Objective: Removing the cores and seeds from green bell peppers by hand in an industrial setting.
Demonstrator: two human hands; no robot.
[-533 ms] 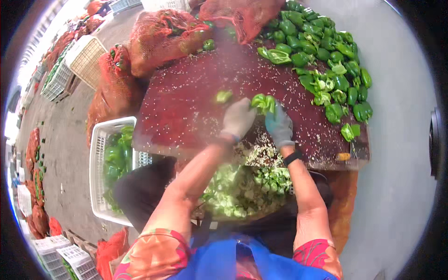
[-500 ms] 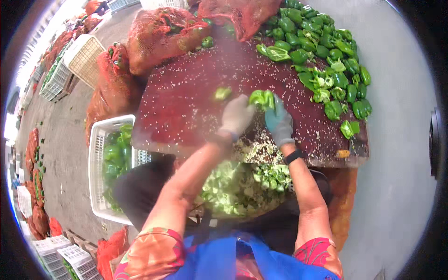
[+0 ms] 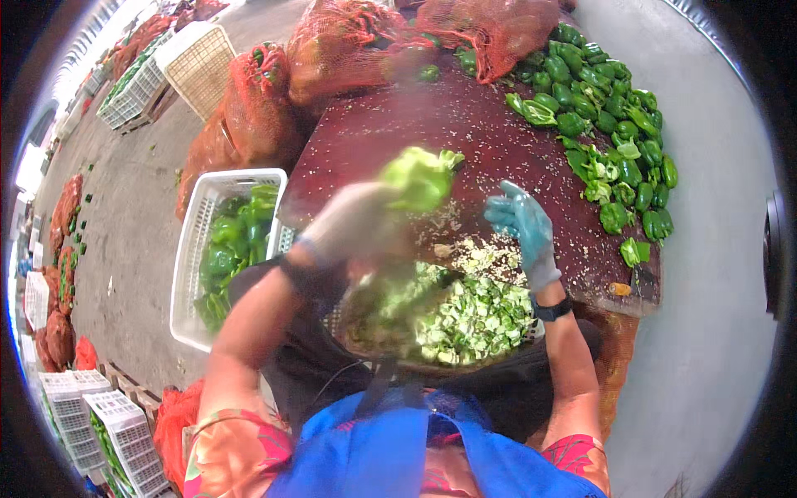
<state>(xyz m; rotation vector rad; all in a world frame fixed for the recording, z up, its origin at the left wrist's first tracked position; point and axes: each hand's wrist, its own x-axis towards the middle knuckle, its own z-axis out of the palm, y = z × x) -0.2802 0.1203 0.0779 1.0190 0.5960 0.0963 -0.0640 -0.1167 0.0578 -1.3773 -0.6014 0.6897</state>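
A light green bell pepper [image 3: 419, 179] is in the fingers of my left hand [image 3: 357, 217], above the table's near edge; its glove is whitish and smeared by motion. My right hand [image 3: 525, 227], in a grey glove coated teal on the fingers, hovers over the table to the right of the pepper. Its fingers are bent but apart, and I see nothing between them. Beneath my hands a basket holds pale green pepper cores and scraps [image 3: 481, 319]. Scattered seeds [image 3: 490, 257] lie at the table's near edge, above those scraps.
A heap of green peppers [image 3: 618, 108] covers the far right of the dark red table [image 3: 357, 137]. A white crate [image 3: 189, 307] with peppers stands at left. Red mesh sacks [image 3: 257, 108] line the table's far left side. A small orange-yellow object [image 3: 619, 289] lies near the right corner.
My left hand has come back to the left, now with the pepper in it. My right hand has parted from the pepper it was touching. The whole view has shifted.
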